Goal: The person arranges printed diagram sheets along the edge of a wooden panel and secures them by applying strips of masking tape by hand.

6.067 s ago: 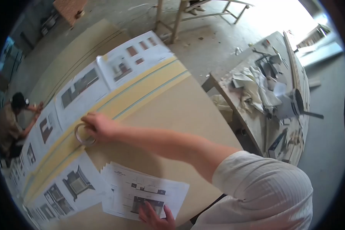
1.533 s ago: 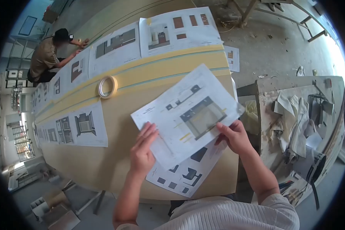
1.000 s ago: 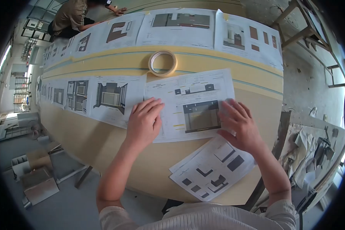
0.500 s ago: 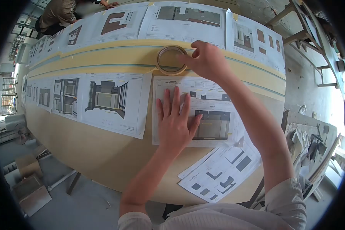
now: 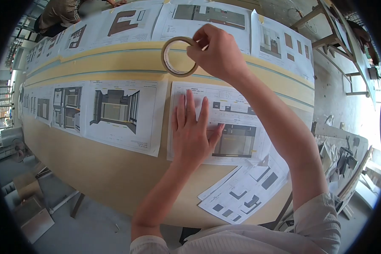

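Observation:
My left hand (image 5: 192, 134) lies flat with its fingers spread, pressing on a printed drawing sheet (image 5: 237, 161) near the middle of the board. My right hand (image 5: 219, 51) grips the right side of a roll of masking tape (image 5: 179, 73), thumb and fingers closed around its rim. The roll is tilted above the yellow strip (image 5: 114, 63), beyond the sheet's top edge. To the left is another printed sheet with a room drawing (image 5: 148, 142). Loose printed sheets (image 5: 249, 192) lie partly under the near right corner of the held-down sheet.
More printed sheets (image 5: 156, 36) line the far side of the tan board (image 5: 101, 156). Another person (image 5: 57, 17) leans at the far left edge. A wooden frame table (image 5: 326, 40) stands to the right, above a cluttered stand (image 5: 340, 156). Boxes (image 5: 34, 211) sit on the floor at left.
My right hand has moved left and away from me, carrying the tape roll, which has tilted and shifted the same way. My left hand stays flat on the sheet.

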The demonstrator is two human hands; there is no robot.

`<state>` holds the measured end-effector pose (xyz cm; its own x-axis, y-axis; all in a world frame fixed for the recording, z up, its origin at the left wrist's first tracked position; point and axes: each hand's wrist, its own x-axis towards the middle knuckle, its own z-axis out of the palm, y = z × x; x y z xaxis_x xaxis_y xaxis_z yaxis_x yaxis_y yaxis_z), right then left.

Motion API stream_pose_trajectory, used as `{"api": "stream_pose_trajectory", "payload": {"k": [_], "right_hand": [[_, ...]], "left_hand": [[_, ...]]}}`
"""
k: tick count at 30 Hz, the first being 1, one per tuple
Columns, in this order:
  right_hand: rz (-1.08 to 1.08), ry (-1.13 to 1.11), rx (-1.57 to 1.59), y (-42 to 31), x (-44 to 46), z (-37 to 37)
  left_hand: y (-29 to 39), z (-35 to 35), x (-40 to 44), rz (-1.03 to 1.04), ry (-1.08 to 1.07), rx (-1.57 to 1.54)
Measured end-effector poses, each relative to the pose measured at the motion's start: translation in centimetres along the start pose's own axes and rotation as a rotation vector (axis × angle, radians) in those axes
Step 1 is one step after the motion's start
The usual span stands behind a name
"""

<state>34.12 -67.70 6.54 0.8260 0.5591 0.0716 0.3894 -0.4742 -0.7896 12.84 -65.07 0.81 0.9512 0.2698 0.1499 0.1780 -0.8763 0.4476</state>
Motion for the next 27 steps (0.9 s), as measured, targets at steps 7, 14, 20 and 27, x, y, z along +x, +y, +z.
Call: {"api": "stream_pose_trajectory", "payload": {"k": [7, 14, 20, 27], "right_hand": [[-0.119, -0.041, 0.116, -1.7, -0.1, 0.3], [-0.190, -0.137, 0.136, -1.9, -0.7, -0.4], [-0.232, -0.193, 0.144, -2.0, -0.7, -1.1], [-0.307, -0.254, 0.140, -1.5, -0.1, -2.0]], "left_hand": [[-0.9, 0.2, 0.8, 0.026, -0.024, 0.072], [-1.5, -0.3, 0.9, 0.020, -0.011, 0.119], [-2.0, -0.5, 0.8, 0.057, 0.001, 0.129], [-2.1, -0.3, 0.9, 0.085, -0.005, 0.146]]}}
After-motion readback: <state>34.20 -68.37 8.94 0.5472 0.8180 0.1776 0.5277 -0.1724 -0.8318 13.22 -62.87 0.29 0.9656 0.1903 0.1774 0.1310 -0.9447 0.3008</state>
